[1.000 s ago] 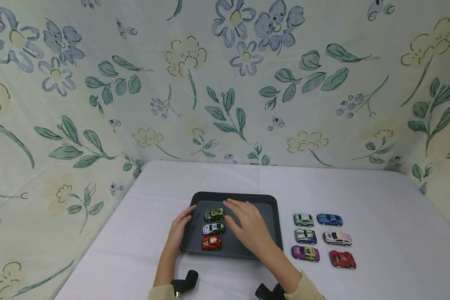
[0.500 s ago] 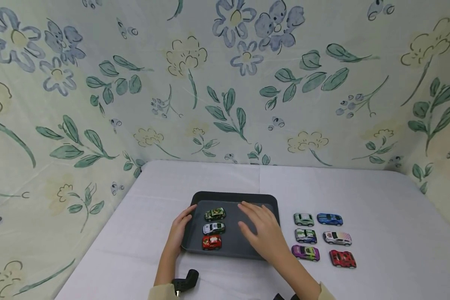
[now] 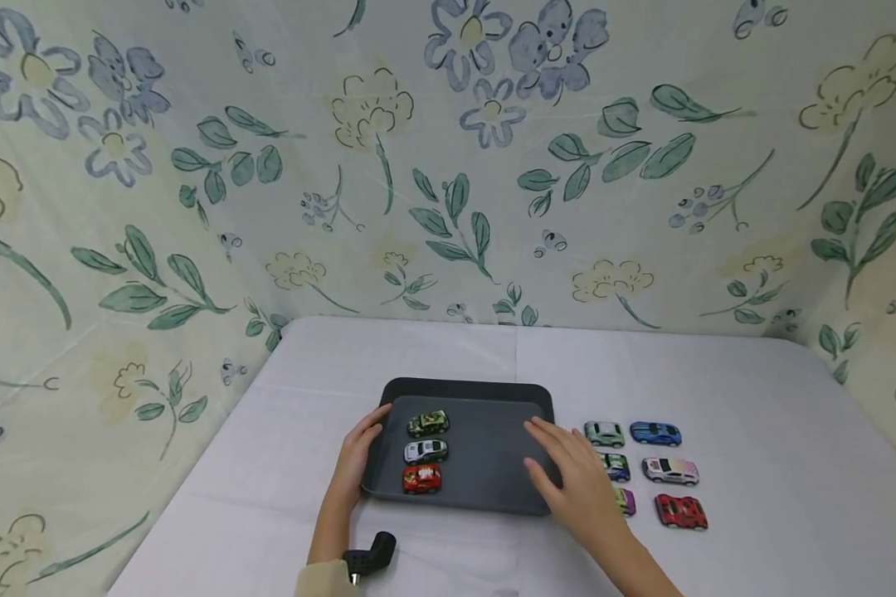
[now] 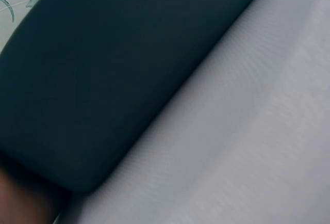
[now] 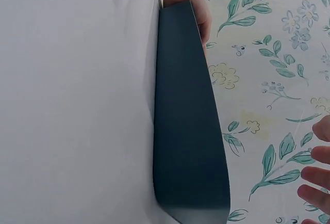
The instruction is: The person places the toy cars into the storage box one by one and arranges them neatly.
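The tray [image 3: 485, 452] lies at lower centre of the frame, the left hand [image 3: 357, 454] touching its left side, clamping indeterminable; the right hand [image 3: 581, 489], grip apart and holding nothing, could displace the half-hidden purple car [image 3: 626, 502] if swept low.

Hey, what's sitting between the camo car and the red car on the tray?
The silver car sits between the camo car and the red car; the head view shows this.
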### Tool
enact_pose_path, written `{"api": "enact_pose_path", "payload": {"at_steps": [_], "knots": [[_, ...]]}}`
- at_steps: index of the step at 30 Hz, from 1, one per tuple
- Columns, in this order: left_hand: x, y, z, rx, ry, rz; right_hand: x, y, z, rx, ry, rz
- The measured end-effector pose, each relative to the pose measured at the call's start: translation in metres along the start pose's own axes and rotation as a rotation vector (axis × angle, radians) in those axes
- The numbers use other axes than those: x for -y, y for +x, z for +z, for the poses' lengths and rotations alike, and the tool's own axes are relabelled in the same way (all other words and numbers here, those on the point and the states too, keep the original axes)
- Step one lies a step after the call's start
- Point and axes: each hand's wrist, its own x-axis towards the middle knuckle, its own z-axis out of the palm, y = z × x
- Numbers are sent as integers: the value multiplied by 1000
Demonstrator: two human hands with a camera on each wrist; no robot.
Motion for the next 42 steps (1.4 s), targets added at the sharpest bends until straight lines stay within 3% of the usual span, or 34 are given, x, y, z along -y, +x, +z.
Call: {"api": "enact_pose_path", "payload": {"at_steps": [11, 18, 25, 29, 32, 42], "knots": [[-1, 1, -1, 7, -5, 7, -26, -22, -28, -51, -79, 58], [-1, 0, -1, 5, -7, 3, -50, -38, -45, -22, -157, 126], [-20, -10, 2, 17, -17, -20, -82, -51, -56, 67, -240, 186], [-29, -14, 4, 15, 4, -29, -101, -56, -58, 67, -249, 229], [-27, -13, 3, 14, 0, -25, -112, -60, -57, 105, -240, 294], [-1, 0, 0, -5, 8, 3, -139, -68, -53, 251, -190, 429]]}}
